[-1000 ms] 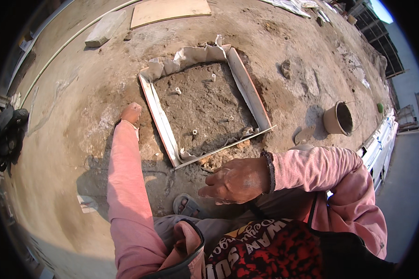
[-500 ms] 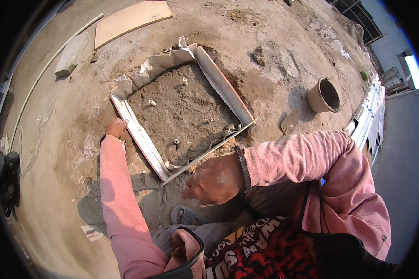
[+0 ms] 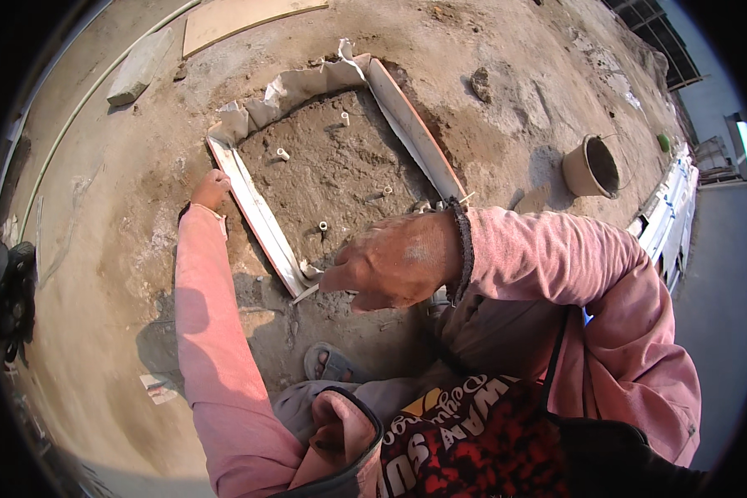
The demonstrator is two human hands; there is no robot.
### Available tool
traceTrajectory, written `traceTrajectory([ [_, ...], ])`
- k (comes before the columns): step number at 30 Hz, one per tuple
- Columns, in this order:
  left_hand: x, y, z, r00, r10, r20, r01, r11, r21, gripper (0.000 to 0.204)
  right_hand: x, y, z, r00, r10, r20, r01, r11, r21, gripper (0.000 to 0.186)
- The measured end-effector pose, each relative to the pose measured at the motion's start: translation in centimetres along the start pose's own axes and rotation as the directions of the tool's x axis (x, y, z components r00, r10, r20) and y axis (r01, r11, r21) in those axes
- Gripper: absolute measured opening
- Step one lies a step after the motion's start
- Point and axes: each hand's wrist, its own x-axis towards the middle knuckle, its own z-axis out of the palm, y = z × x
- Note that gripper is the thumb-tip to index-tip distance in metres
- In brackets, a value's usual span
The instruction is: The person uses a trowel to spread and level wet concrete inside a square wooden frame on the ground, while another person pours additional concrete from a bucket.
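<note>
Ahead and slightly left lies the board frame (image 3: 261,214), roughly square with no clear long axis, its side boards slanting away leftward, filled with wet grey mix (image 3: 332,170). Right of the frame stands a bucket (image 3: 574,176). Over the frame's near edge is the right hand (image 3: 398,259), fingers curled narrow; whether it holds anything cannot be told. At the frame's left board, seemingly touching, is the left hand (image 3: 212,189), bent fingers, grip unclear. Nearer than the frame, a shirt (image 3: 481,436) bears pale lettering.
</note>
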Motion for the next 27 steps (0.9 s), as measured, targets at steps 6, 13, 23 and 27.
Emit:
traceTrajectory([
  [6,-0.7,0.6,-1.2,1.000,-0.015,-0.005,0.015,0.999,0.039,0.025,-2.7,1.1,-6.4,0.578,0.116,-0.807,-0.212,0.977,-0.012,0.029],
  [13,-1.2,2.4,-1.7,0.997,0.071,0.025,-0.073,0.995,0.072,0.027,-3.5,3.5,-5.9,0.672,0.376,-0.638,-0.243,0.926,0.289,0.039],
  [23,-3.5,5.1,-1.7,1.000,0.006,-0.012,-0.004,0.990,0.142,0.030,-1.6,4.5,-4.2,0.730,0.319,-0.604,-0.213,0.947,0.242,0.036],
  [27,-3.7,2.6,-3.5,0.994,0.073,-0.081,-0.062,0.989,0.133,0.029,-0.9,3.3,-4.7,0.804,0.363,-0.472,-0.259,0.927,0.272,0.046],
])
